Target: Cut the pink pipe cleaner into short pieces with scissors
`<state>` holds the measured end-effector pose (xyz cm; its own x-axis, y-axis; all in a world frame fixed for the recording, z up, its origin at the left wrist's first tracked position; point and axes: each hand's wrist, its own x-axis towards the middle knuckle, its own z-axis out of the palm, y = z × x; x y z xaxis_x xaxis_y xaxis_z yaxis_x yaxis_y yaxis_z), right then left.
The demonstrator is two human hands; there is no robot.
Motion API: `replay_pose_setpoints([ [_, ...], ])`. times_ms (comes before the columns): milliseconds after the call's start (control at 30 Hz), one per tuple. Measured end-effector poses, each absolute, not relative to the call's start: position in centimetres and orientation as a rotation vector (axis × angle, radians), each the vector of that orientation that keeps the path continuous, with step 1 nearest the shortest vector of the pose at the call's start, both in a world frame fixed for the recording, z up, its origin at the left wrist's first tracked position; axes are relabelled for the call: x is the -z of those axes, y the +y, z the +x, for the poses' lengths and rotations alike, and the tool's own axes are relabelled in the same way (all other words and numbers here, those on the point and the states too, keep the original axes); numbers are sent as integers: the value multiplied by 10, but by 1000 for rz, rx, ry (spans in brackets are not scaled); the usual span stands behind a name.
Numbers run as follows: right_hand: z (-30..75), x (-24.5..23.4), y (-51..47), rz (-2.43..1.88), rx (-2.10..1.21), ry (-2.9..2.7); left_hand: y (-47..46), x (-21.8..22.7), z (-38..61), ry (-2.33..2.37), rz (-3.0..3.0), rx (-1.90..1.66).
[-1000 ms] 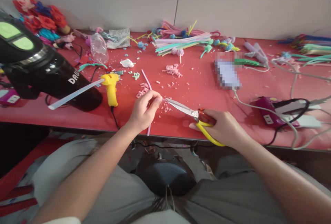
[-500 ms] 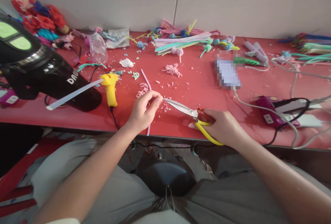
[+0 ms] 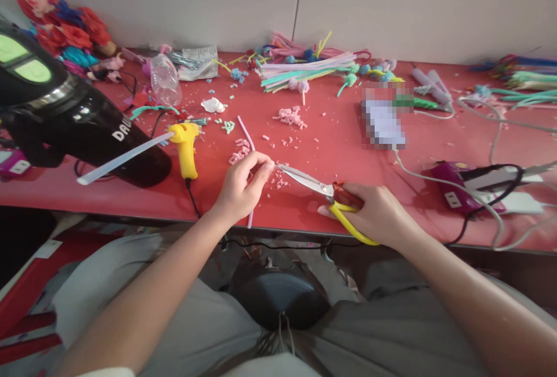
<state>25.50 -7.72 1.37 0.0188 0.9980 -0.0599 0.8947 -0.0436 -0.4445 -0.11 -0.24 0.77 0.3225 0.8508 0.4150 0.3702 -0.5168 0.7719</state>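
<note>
My left hand (image 3: 241, 187) is closed in a pinch on a thin pink pipe cleaner (image 3: 246, 131) that runs from the table's front edge up past my fingers. My right hand (image 3: 375, 214) grips yellow-handled scissors (image 3: 324, 191), whose steel blades point left and meet the pipe cleaner at my left fingertips. Small pink cut pieces (image 3: 240, 151) lie scattered on the red table (image 3: 331, 151) just beyond both hands.
A yellow glue gun (image 3: 185, 140) with a white glue stick lies left of my hands, beside a black appliance (image 3: 65, 113). Bundles of coloured pipe cleaners (image 3: 304, 66) and craft flowers (image 3: 65, 29) line the back. A purple power strip (image 3: 461, 191) with cables sits right.
</note>
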Motion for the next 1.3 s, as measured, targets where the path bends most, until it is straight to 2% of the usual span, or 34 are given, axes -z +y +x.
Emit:
replay_pose_setpoints([
  [1300, 255, -13, -74, -1991, -515, -1945, -3, -7, -1, 1087, 2042, -1133],
])
